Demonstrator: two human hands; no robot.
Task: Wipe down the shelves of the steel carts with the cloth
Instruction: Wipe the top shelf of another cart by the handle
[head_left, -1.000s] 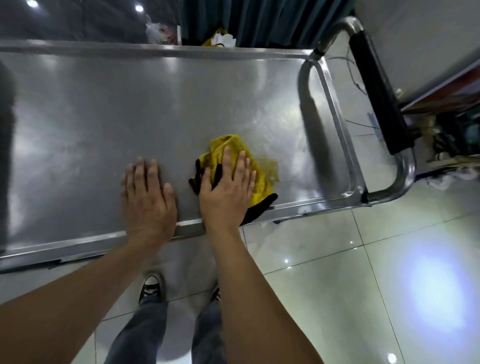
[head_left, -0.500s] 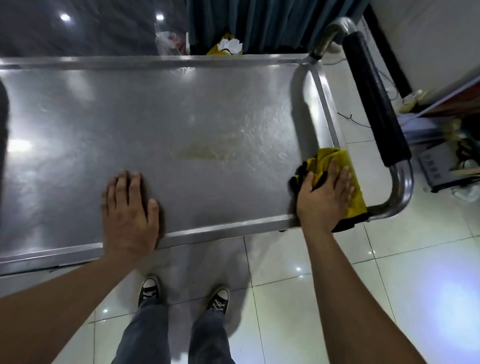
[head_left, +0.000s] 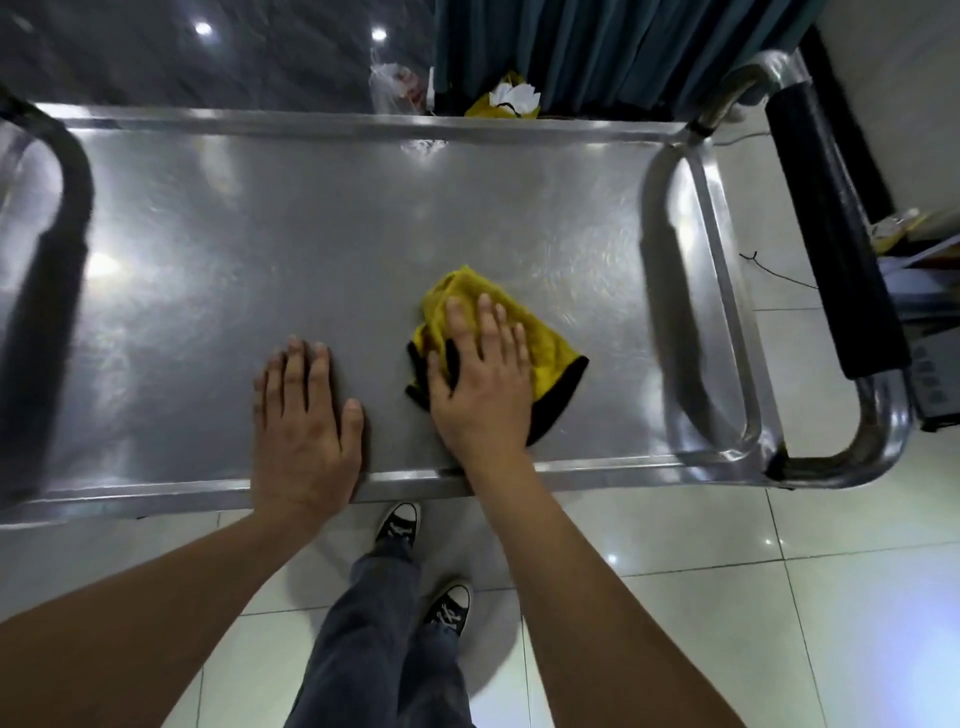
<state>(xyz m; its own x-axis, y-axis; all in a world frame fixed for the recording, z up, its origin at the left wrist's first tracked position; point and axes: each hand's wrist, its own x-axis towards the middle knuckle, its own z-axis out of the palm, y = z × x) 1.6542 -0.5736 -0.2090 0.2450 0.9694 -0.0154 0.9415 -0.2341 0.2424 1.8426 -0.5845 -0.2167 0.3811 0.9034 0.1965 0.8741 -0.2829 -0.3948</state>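
The steel cart's top shelf (head_left: 322, 223) spreads wide below me, shiny with swirled wipe marks. A crumpled yellow cloth with a black edge (head_left: 545, 338) lies on it near the front edge, right of the middle. My right hand (head_left: 483, 384) presses flat on the cloth with straight fingers. My left hand (head_left: 304, 421) rests flat on the bare steel just to the left, its heel at the shelf's front rim.
The cart's push handle with a black grip (head_left: 826, 234) arches over the right end. Another dark handle (head_left: 62, 208) stands at the left end. Dark curtains (head_left: 597, 47) and bags (head_left: 504, 98) lie beyond the far rim. Clutter (head_left: 919, 291) sits at the right. My feet (head_left: 397, 525) stand on the tiled floor.
My right hand has slid the cloth from the shelf's right front corner back left toward the middle. My left hand stays flat on the steel near the front rim.
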